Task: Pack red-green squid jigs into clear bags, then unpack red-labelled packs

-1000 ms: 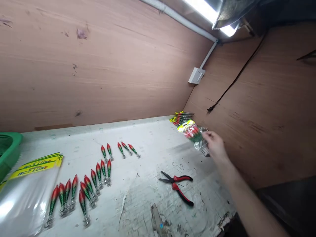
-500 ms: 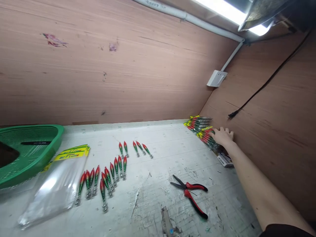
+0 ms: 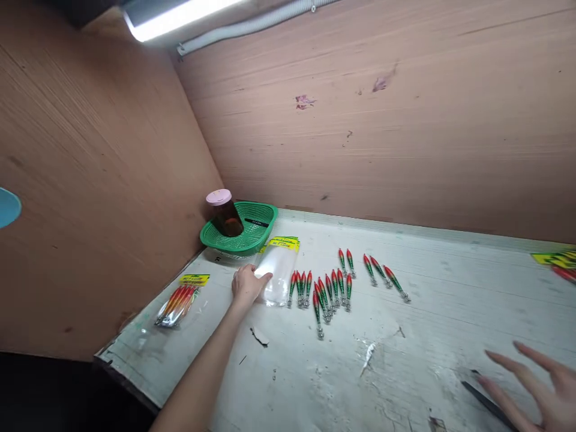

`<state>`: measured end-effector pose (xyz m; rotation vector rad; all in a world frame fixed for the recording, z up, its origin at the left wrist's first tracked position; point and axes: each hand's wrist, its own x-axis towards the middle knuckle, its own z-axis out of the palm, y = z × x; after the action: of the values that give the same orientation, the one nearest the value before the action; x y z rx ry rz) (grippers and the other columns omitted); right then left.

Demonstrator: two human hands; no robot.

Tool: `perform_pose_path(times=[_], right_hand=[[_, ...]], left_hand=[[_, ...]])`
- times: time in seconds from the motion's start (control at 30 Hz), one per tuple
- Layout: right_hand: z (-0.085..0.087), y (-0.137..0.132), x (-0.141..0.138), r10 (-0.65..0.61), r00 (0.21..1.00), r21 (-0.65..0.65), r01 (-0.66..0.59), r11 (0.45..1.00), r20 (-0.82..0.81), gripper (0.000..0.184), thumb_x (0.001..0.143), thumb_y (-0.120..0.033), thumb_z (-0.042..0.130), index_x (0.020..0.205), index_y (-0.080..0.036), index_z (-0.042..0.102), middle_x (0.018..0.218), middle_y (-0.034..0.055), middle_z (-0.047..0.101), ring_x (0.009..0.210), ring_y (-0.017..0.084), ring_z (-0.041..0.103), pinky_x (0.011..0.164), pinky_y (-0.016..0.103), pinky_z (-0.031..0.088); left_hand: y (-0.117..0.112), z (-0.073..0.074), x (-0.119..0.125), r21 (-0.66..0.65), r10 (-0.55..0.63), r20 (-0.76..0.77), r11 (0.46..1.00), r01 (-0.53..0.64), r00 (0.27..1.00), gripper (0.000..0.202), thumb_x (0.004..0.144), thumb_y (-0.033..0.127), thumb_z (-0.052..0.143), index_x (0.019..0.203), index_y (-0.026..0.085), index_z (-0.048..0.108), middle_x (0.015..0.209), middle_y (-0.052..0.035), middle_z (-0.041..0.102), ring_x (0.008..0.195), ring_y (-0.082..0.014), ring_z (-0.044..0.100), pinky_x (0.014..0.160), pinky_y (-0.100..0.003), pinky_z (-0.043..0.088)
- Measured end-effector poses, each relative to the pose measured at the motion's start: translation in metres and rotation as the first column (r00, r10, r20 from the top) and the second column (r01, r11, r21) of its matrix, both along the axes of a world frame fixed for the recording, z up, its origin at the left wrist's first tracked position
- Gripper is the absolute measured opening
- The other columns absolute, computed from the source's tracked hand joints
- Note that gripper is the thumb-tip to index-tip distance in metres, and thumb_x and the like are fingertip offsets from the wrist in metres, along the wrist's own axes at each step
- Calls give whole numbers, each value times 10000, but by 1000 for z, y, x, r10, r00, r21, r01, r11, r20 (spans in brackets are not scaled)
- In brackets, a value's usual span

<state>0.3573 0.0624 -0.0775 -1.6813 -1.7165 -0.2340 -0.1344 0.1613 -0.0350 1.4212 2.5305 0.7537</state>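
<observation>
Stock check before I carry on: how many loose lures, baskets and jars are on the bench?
Loose lures: 15
Basket: 1
Jar: 1
Total: 17

Inside a small fishing-tackle packing workshop.
Squid lures (image 3: 330,288) lay in rows on a scuffed bench (image 3: 441,282) beside empty printed bags (image 3: 279,270), boxed in by plywood walls (image 3: 360,120) under a tube light (image 3: 180,15).
</observation>
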Motion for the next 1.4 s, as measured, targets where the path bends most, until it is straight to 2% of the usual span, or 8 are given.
perform_pose_path(times=[0.1,0.2,0.37,0.5,0.67,0.87,1.17,1.4], right_hand=[[4,-16,-30,96,982,3,-98,995,165,557,798,-734,348,840,-282,670,1065,193,621,858,389,578,672,539,412],[15,-12,-45,168,972,-14,-168,986,163,476,859,-652,383,864,-261,654,1020,136,627,856,333,592,687,482,442],[19,38,-61,319,940,-193,-293,937,123,286,924,-393,415,973,-211,631,985,112,632,909,248,618,740,364,497],[15,86,-69,334,925,-317,-268,910,178,317,852,-146,387,1077,-170,608,1022,133,638,935,247,611,745,350,505],[14,103,-68,376,901,-353,-287,890,215,265,820,-136,391,908,-194,634,874,107,646,832,247,612,659,338,495],[24,78,-64,403,902,-292,-348,891,153,220,851,-247,408,925,-182,605,895,117,650,822,234,632,671,333,512],[74,-23,-98,465,878,-153,-478,865,-112,187,894,-364,524,1010,-233,590,865,41,647,738,153,657,598,207,517],[68,-50,-120,548,820,-125,-569,813,-163,165,877,-265,548,1036,-223,563,857,45,651,753,145,676,627,161,537]], left_hand=[[3,-7,1,-22,25,20,999,-25,999,294,797,400,663,926,136,640,950,-79,672,923,-221,626,839,-392,487],[2,-4,-2,-22,16,38,1000,-15,999,270,893,393,563,965,141,627,946,-44,667,862,-172,632,818,-382,507],[-1,5,-10,-32,12,34,999,-11,999,263,914,355,518,997,151,662,854,-53,703,765,-173,638,739,-342,497],[-8,9,-16,-40,28,12,999,-28,1000,287,886,340,504,982,184,725,990,-132,730,846,-267,644,694,-342,454],[-12,11,-15,-70,52,11,996,-51,999,298,879,322,487,995,177,721,950,-145,733,863,-306,652,682,-356,448],[5,12,-8,-99,-19,46,995,23,999,237,815,361,648,932,155,660,997,-73,685,923,-210,627,816,-357,478],[6,20,-13,-75,-19,151,997,31,988,182,864,321,606,831,144,627,816,-12,653,796,-161,615,798,-370,488],[-9,31,-17,86,21,364,995,-57,931,157,746,163,631,617,211,556,607,1,606,864,-240,636,828,-348,439]])
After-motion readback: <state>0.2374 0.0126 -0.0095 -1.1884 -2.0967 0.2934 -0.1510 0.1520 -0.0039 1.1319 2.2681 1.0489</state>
